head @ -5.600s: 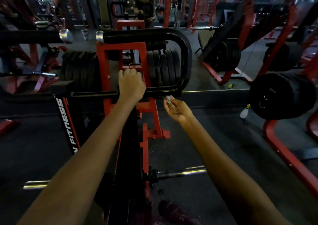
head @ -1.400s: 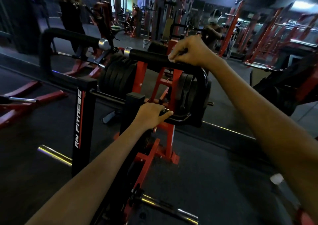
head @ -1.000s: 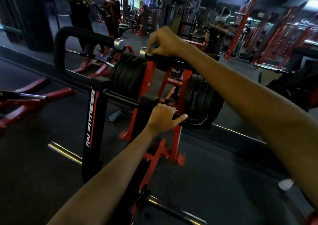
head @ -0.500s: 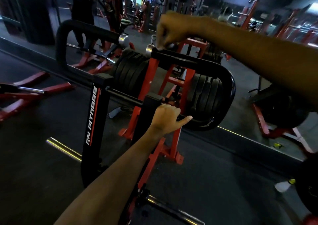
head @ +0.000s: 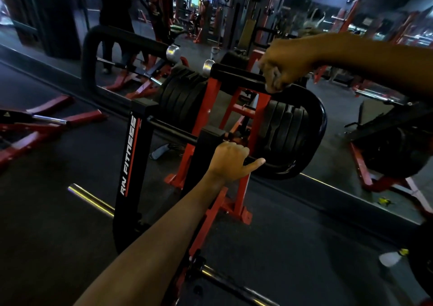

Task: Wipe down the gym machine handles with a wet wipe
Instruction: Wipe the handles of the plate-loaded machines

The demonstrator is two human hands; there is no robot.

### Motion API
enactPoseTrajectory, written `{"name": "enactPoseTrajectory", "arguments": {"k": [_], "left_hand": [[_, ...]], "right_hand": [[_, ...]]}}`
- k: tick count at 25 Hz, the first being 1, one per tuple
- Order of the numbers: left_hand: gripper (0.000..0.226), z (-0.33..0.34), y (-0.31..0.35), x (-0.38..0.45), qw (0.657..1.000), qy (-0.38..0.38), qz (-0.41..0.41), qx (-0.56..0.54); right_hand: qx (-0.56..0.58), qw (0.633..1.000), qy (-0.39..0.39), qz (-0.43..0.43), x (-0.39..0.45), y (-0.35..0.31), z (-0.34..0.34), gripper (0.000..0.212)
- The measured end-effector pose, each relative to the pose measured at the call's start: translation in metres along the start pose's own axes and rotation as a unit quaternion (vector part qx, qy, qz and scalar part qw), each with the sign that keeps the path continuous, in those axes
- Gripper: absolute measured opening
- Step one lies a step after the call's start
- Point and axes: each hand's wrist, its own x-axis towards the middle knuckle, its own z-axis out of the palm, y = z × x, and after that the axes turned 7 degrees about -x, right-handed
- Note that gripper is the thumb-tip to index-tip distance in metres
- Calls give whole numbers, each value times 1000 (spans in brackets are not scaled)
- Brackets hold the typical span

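Head view: right hand (head: pixel 280 70) closes its fingers (head: pixel 271 84) over the padded upper handle (head: pixel 236 77), wet wipe hidden beneath so unconfirmed, left hand (head: pixel 230 159) grips the lower bar (head: pixel 173 133); wiping looks mid-course, curved end (head: pixel 319 118) and second handle (head: pixel 131 41) seemingly left.

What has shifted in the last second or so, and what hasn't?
The right hand slid along the top handle, from near its chrome end cap back toward the bend. The left hand kept gripping the lower bar. No wipe is clearly visible.
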Motion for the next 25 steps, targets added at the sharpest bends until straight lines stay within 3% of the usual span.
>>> {"name": "enactPoseTrajectory", "arguments": {"k": [2,5,8,12,17,19,22,25], "left_hand": [[61,-1,1,1,1000,-5,-2,2],[61,-3,3,1,1000,-27,-9,-2],[61,-7,4,0,999,-48,-18,-11],[63,-11,5,1,997,-66,-30,-5],[61,-11,9,2,993,-110,-48,3],[57,-12,10,2,993,-109,-49,-3],[55,-13,9,0,993,-105,-48,-14],[57,-14,11,1,992,-116,-52,-11]], "right_hand": [[37,998,-22,34,1,3,-12,7],[137,974,181,7,36,-7,-17,12],[141,953,270,-2,73,-24,-9,15],[197,945,261,-12,67,-18,-3,16],[150,982,111,17,51,-1,-15,13],[160,975,147,35,61,-5,-20,10],[183,942,275,51,78,-17,-9,15],[232,928,288,45,72,-12,1,15]]}}
